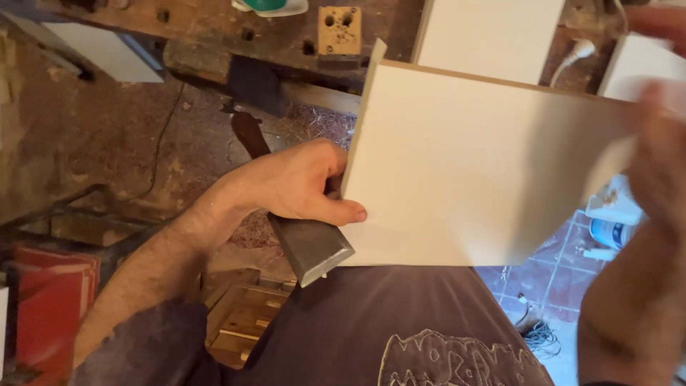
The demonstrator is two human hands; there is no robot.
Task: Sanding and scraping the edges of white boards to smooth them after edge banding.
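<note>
Two hands are holding a white board (471, 179) up in the air in front of the person's chest, above the dark shirt (386, 329) and clear of the desk (179, 28) beyond it. The board is being kept nearly flat to the camera, its thin raw edge showing along the top and the left, which seems to be so that the face can be looked over or lined up.

At the board's left edge, the left hand (300, 186) is closing its grip: the thumb is lying across the white face near the lower corner while the fingers are wrapping round behind the edge, out of sight. The wrist is bending slightly and the forearm is coming in from the lower left, with the sleeve pushed up near the elbow. Just below this hand a grey metal bar (311, 246) with a slanted end is sticking out from under the board's corner; whether the hand is touching it cannot be told.

Over at the board's right edge, the right hand (661, 154) is blurring with motion. It appears to be overlapping that edge, yet how far its grip is closed cannot be made out.

Behind, more white panels (493, 32) are leaning by the desk, and a small wooden block (339, 30) with holes is sitting on it.
</note>
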